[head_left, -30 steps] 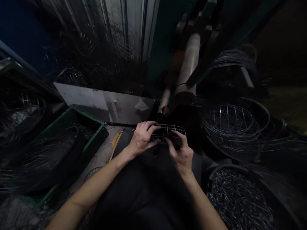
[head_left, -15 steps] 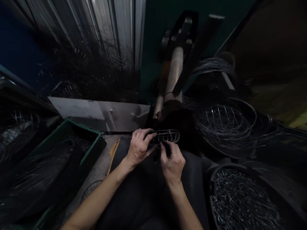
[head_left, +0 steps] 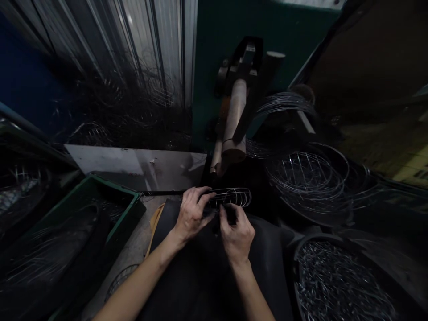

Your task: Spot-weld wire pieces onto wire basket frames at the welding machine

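An oblong frame of bent metal wire (head_left: pixel 243 196) lies at the middle, just beyond my hands and above the dark apron (head_left: pixel 207 276). My left hand (head_left: pixel 194 211) is wrapped round its left end, thumb and fingers closed on the wire. Close to the near edge of the frame, my right hand (head_left: pixel 236 229) is pinched, thumb against fingertips; whatever it holds is too small and dark to name. The far fingers of both hands are partly hidden.
A machine arm with a pale cylinder (head_left: pixel 236 107) stands ahead. Wire rings (head_left: pixel 307 174) lie to the right, above a tub of small metal pieces (head_left: pixel 337 276). A green crate (head_left: pixel 133 205) stands left, near a pale board (head_left: pixel 133 165).
The view has shifted, so the machine and wire rings sit lower and slightly further left. Both hands keep nearly the same pose beside the wire frame.
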A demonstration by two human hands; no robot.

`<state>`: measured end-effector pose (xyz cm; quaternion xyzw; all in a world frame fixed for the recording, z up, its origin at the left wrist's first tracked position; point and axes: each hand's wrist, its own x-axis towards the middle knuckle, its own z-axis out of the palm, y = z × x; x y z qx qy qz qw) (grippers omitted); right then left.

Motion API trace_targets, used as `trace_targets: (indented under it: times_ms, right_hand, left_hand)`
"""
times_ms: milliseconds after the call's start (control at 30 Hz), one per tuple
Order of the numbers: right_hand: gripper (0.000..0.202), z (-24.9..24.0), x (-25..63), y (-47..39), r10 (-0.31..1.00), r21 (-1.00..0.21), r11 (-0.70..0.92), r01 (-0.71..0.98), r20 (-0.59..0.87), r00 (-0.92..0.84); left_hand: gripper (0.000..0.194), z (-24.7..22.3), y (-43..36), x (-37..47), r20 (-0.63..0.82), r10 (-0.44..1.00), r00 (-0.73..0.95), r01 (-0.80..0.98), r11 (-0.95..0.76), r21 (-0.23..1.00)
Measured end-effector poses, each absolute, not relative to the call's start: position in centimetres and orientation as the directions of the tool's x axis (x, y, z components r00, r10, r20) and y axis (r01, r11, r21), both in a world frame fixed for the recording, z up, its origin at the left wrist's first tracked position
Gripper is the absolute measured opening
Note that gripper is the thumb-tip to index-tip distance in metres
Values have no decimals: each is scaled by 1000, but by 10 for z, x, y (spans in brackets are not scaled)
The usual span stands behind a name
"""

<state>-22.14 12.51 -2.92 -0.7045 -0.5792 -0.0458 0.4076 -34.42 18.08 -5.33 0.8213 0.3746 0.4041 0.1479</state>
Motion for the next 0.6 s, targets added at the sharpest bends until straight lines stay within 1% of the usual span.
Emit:
trace_targets:
  times_ms: [133, 267, 433, 600]
  right_hand:
    - [14, -31, -219, 126, 757, -524, 40, 851, 571, 316]
    - [13, -29, -217, 129, 767, -528, 57, 847, 566, 302]
    - [11, -25, -215, 129, 766, -499, 68, 864, 581, 275]
    - [8, -30, -212, 129, 752, -559, 81, 826, 578, 317]
  left_hand:
    - [42, -55, 183, -344, 529, 760, 376, 455, -649, 609]
    - [43, -55, 185, -344, 544, 744, 388, 440, -668, 600]
    - [43, -53, 185, -344, 557, 745, 367, 435, -667, 605]
    - [41, -52, 185, -341, 547, 759, 353, 426, -651, 628]
